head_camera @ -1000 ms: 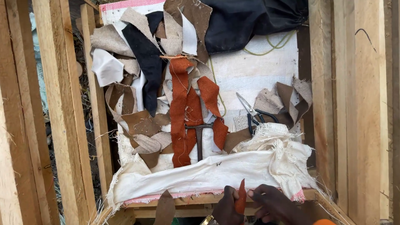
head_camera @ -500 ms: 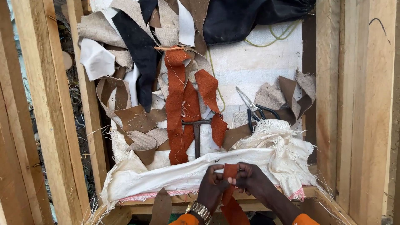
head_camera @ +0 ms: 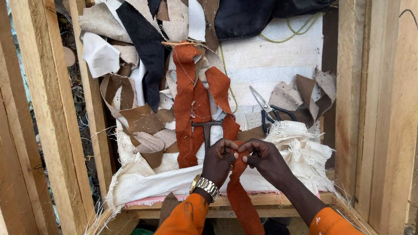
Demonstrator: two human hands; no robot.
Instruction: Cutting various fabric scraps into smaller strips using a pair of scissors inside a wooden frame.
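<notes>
My left hand (head_camera: 219,160) and my right hand (head_camera: 264,159) meet over the front of a cloth-covered work surface. Both pinch the top end of a rust-orange fabric strip (head_camera: 240,200) that hangs down between my forearms. A gold wristwatch (head_camera: 204,186) sits on my left wrist. Just beyond my fingers lie more rust-orange strips (head_camera: 188,100) and a dark metal hammer (head_camera: 206,129). Crumpled white frayed cloth (head_camera: 300,148) lies under and to the right of my hands.
Scissors with black handles (head_camera: 269,109) lie on the white cloth to the right. Brown, beige, black and white fabric scraps (head_camera: 135,82) pile up at the left and back. Wooden frame posts (head_camera: 52,113) stand on both sides. A dark garment (head_camera: 257,17) lies at the back.
My hands have risen from the bottom edge onto the work surface, lifting the orange strip's end with them. The camera view has shifted slightly.
</notes>
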